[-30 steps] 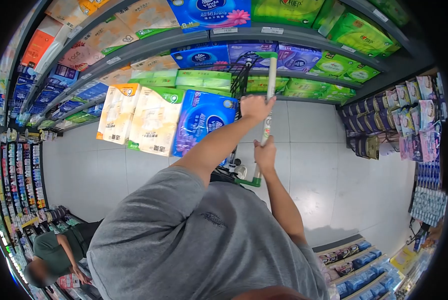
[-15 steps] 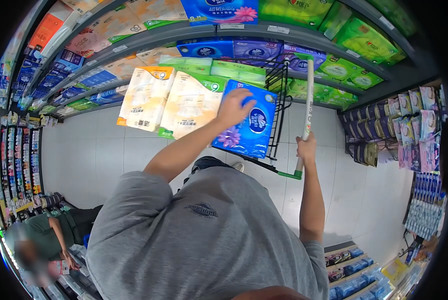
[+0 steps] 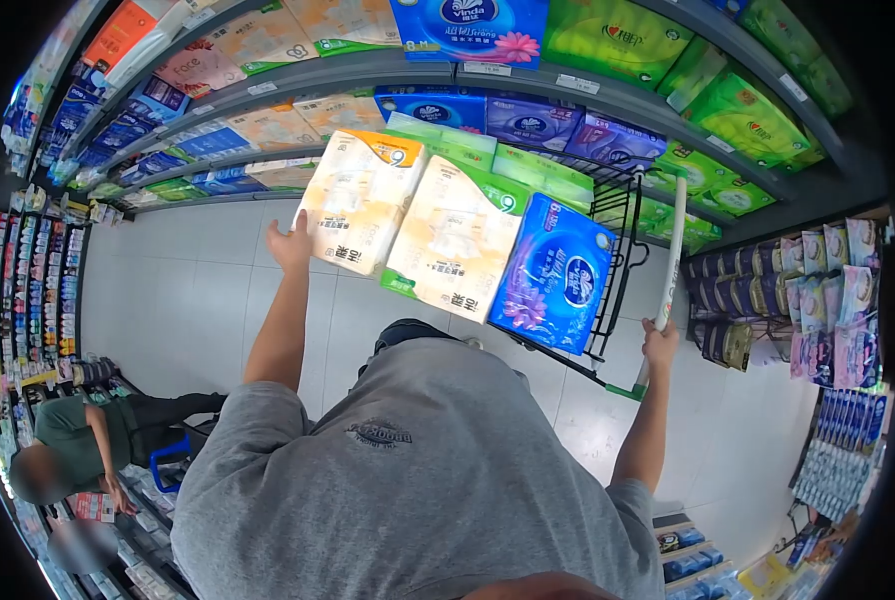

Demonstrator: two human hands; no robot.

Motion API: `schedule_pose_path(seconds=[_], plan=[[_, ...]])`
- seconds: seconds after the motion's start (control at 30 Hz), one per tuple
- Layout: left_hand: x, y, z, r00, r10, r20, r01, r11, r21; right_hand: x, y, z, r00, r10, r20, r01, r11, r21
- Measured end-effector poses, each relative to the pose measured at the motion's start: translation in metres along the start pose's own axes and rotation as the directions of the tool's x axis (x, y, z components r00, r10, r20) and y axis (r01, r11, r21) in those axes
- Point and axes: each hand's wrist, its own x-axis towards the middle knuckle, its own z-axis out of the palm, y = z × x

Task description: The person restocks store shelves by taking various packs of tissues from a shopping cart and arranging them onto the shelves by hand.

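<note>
My left hand [image 3: 290, 245] is at the left side of an orange-and-white tissue pack [image 3: 363, 205], touching its edge with thumb and forefinger apart; the other fingers are hard to see. Beside that pack lie a green-and-white tissue pack [image 3: 456, 240] and a blue Vinda tissue pack [image 3: 556, 275], in a row on top of a black wire shopping cart [image 3: 623, 262]. Light green packs [image 3: 543, 175] lie along the row's far side. My right hand [image 3: 658, 343] is wrapped around the cart's white handle bar [image 3: 676, 245], near its green corner.
Shelves [image 3: 358, 85] of tissue packs curve across the front, close to the cart. Hanging packages [image 3: 838, 280] line the right side. At lower left a person in a dark green top [image 3: 83, 430] is by another shelf. Pale floor tiles [image 3: 208, 300] lie between.
My left hand has left the blue pack and moved left to the orange-and-white pack's side. The cart and packs appear shifted right in view. My right hand still grips the handle.
</note>
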Motion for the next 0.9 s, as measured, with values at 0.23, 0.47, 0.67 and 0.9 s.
schedule_pose_path(seconds=[0.23,0.47,0.67,0.9], plan=[[-0.023,0.026,-0.011,0.770,-0.431,0.470,0.602,0.735,-0.311,-0.014,0.005,-0.014,0.992,-0.046,-0.117,0.023,0.981,-0.194],[-0.025,-0.010,0.018,0.686,-0.242,0.686,0.664,0.595,-0.453,-0.032,0.010,-0.027,0.893,-0.085,-0.441,-0.175,0.838,-0.517],[-0.060,0.056,-0.006,0.489,-0.288,0.823,0.806,0.510,-0.300,-0.032,0.018,-0.033,0.877,-0.064,-0.476,-0.238,0.804,-0.545],[-0.054,0.050,0.021,0.326,-0.237,0.915,0.886,0.414,-0.209,-0.027,0.012,-0.041,0.854,-0.133,-0.503,-0.276,0.704,-0.655]])
